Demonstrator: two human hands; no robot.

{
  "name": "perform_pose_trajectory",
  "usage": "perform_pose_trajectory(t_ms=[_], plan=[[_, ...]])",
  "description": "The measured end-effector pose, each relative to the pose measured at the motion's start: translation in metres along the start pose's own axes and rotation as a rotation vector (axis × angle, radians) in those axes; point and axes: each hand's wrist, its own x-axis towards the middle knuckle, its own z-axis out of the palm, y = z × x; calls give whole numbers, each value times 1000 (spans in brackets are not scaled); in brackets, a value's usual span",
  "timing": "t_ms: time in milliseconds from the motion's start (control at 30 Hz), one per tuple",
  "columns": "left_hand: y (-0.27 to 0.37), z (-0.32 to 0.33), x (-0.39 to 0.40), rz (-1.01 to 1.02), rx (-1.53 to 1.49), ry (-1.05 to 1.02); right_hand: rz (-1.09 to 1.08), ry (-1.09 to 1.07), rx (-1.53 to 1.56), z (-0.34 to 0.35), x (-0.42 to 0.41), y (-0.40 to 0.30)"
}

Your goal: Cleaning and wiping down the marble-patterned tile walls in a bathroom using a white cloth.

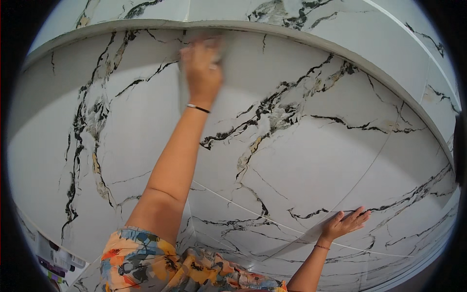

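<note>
My left hand (202, 71) is raised to the upper part of a white marble-patterned tile wall (146, 109), just below a grey curved-looking edge (233, 25). Motion blurs its fingers, and a faint greyish patch beside them is too smeared to name. A dark band with a pale part circles that wrist. Lower and to the right, my right hand (346, 224) lies palm-down against the tile with its fingers spread, holding nothing. A thin beaded bracelet (322, 247) is on the right wrist.
Black, grey and ochre veins cross the tiles, with thin pale joints (248, 210) between them. More marbled tile (350, 25) continues beyond the grey edge. Several bottles or packages (60, 259) stand at the lower left. A dark object (460, 146) borders the right rim.
</note>
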Motion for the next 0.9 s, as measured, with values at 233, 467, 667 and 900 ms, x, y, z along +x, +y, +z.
perform_pose_trajectory(t_ms=[233,467,667,900], plan=[[45,17,-7,-8,-119,91,8,7,5,0,1,-1],[201,-4,-72,831,-701,-348,6,5,-5,5,-1,1],[166,4,-27,647,-528,-172,38,-37,1,-4,0,1],[207,28,-16,15,-462,155,41,-65,21,-4,-3,5]])
